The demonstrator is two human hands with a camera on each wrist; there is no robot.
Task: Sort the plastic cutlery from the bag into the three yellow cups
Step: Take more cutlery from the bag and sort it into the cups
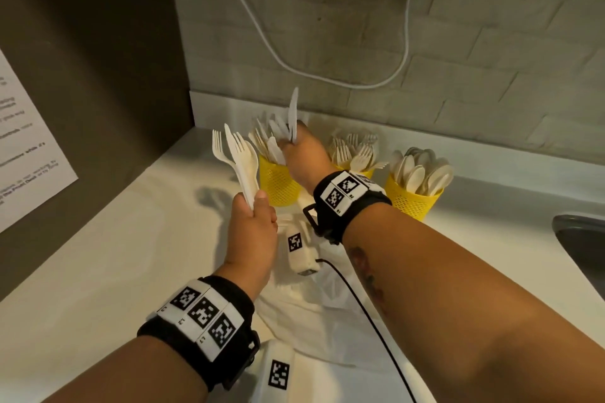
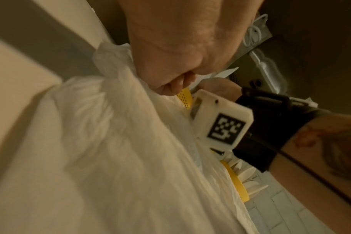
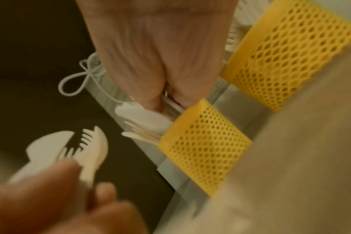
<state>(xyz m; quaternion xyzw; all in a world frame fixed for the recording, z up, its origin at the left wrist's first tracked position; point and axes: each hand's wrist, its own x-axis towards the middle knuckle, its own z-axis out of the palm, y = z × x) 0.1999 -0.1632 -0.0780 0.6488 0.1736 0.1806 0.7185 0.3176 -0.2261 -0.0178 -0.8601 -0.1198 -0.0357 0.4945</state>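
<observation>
Lying nearest the camera, between the forearms: the crumpled white bag (image 1: 314, 314), spread flat on the tabletop (image 1: 98, 271) and looking close to emptied. Gripping a mixed bunch of forks and a knife (image 1: 240, 162) by the handles, heads fanned upward: the left hand (image 1: 253, 232), fingers curled tight, apparently keeping the unsorted stock within reach of the other hand. Reaching across above the left cup (image 1: 278, 185): the right hand (image 1: 302, 154), pinching a single white knife (image 1: 292, 116) blade up, with fingers closed round its handle, seemingly lowering it among the pieces already standing there. Standing just beside, partly hidden behind the right wrist: the middle cup (image 1: 368, 172), holding forks. Standing further right, close to the wall: the right cup (image 1: 411, 201), packed with spoons. Judging by three filled cups, nearing the end of the sorting.

Hanging on the left panel: a printed sheet (image 1: 26, 147). Looping down the brick wall above: a white cable (image 1: 327, 75). Showing at the far right edge: a dark sink (image 1: 579, 232). Crowding the left cup's mouth: upright handles, likely getting in the way of a clean drop.
</observation>
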